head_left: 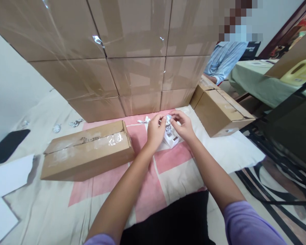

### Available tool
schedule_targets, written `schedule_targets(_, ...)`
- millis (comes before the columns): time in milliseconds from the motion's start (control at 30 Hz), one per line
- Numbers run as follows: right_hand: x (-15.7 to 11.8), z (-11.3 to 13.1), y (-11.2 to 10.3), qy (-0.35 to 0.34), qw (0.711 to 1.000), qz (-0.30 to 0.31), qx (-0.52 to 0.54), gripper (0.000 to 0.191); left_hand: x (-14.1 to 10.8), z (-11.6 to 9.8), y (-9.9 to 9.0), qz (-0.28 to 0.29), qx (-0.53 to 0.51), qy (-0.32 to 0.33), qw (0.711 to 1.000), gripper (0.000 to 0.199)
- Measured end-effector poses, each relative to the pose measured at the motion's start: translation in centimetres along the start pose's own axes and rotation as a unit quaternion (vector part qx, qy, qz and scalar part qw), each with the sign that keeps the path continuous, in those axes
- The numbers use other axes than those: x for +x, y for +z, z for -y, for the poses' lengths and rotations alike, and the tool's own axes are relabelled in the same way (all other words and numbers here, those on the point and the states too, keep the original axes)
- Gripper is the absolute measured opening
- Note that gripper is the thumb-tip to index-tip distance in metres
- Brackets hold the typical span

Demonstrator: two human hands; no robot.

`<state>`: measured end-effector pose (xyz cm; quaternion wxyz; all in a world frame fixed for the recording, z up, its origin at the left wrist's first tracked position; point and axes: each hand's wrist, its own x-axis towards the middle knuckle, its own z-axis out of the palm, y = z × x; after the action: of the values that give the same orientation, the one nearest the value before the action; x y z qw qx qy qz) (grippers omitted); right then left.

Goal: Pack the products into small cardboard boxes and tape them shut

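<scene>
In front of me, my left hand (pixel 156 131) and my right hand (pixel 183 125) meet with bent fingers. A small crumpled piece of silvery-white foil or paper (pixel 168 117) is pinched between their fingertips. Directly below is a small white box (pixel 171 141) with dark rectangular marks on its near side, and more crumpled silvery material (pixel 168 129) lies at its top. My fingers partly cover the box. Just left of my left hand, a twisted white scrap (pixel 144 120) rests on the pink and cream cloth (pixel 149 187).
Stacked cardboard boxes (pixel 137 75) wrapped in clear film stand behind my hands. Single cartons lie to the left (pixel 89 153) and right (pixel 221 109). Crumpled scraps (pixel 56 128), a black phone-like slab (pixel 9 146) and white sheets (pixel 10 177) lie left. A person in a blue shirt (pixel 226 58) sits beyond.
</scene>
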<state>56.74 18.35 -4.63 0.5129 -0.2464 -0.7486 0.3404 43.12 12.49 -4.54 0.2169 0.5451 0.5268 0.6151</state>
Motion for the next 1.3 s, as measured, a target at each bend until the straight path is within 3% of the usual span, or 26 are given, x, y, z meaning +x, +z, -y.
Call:
schedule_targets(167, -0.1, 0.2, 0.1, 0.002, 1.0, -0.006, 0.007, 0.031, 0.1, -0.7, -0.6, -0.038, 0.073, 0.039, 0.996, 0.004)
schedule_targets(333, -0.1, 0.6, -0.1, 0.001, 1.0, -0.021, 0.0, 0.038, 0.6, -1.6, -1.7, 0.016, 0.142, 0.089, 0.986, 0.007)
schedule_targets(500, -0.2, 0.5, -0.3, -0.015, 1.0, 0.013, -0.013, 0.035, 0.9, -2.1, -2.7, 0.074, 0.237, 0.101, 0.963, 0.015)
schedule_targets(767, -0.2, 0.3, -0.3, -0.059, 0.996, -0.002, -0.066, 0.023, 0.7, -2.8, -2.3, 0.061, 0.303, 0.135, 0.941, 0.016)
schedule_targets(1033, -0.2, 0.4, -0.3, -0.058, 0.995, -0.017, -0.073, 0.019, 0.5, -3.1, -1.8, 0.031, 0.299, 0.072, 0.951, 0.015)
schedule_targets(1300, 0.0, 0.7, -0.2, 0.002, 0.999, 0.044, -0.017, 0.02, 0.7, -3.2, -2.2, 0.023, 0.316, 0.051, 0.947, 0.015)
